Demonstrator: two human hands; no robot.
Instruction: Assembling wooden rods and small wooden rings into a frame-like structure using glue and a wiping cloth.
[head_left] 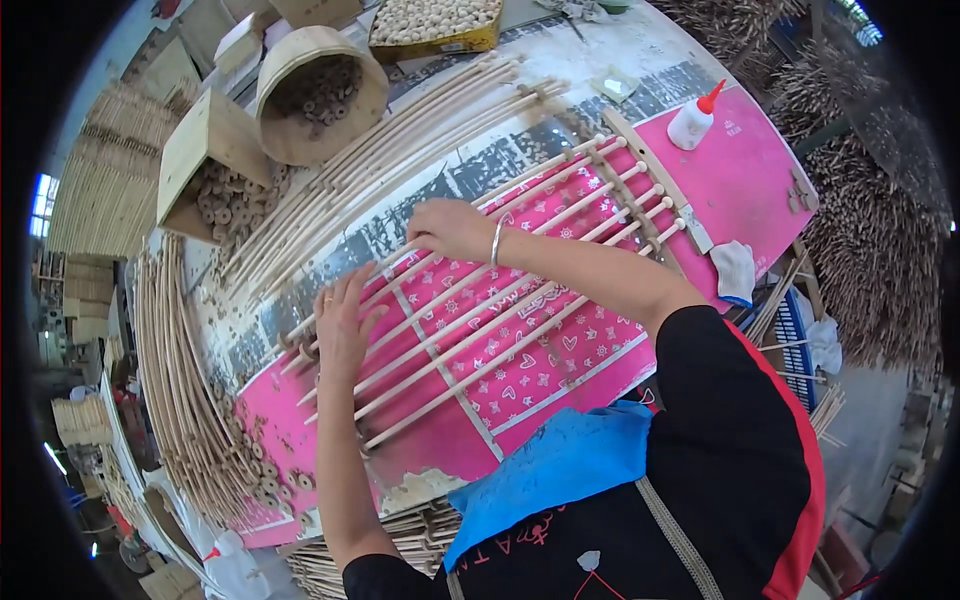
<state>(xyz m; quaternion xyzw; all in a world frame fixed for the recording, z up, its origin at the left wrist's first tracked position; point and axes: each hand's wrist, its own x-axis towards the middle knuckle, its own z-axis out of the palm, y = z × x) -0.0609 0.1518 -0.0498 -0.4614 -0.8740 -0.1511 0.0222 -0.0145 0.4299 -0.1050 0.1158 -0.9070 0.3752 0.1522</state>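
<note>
Head view shows 2 hands well apart on what looks like the same wooden rod point(392, 257); the right hand point(458, 230) pinches it near its middle, while the left hand point(343, 320) curls over it toward its left end, near small wooden rings point(305, 350), and I cannot tell whether those fingers grip or merely rest; the rod lies at the far side of a row of rods slanting across the pink board point(735, 135); to handle it well, I judge, keep the right pinch light but steady, work the left hand in line with the rod so it does not bend, and avoid nudging its neighbours; its long axis runs from lower left to upper right, roughly parallel to the row, whose knobs point(667, 203) point up and right, near a wooden bar point(650, 168).
</note>
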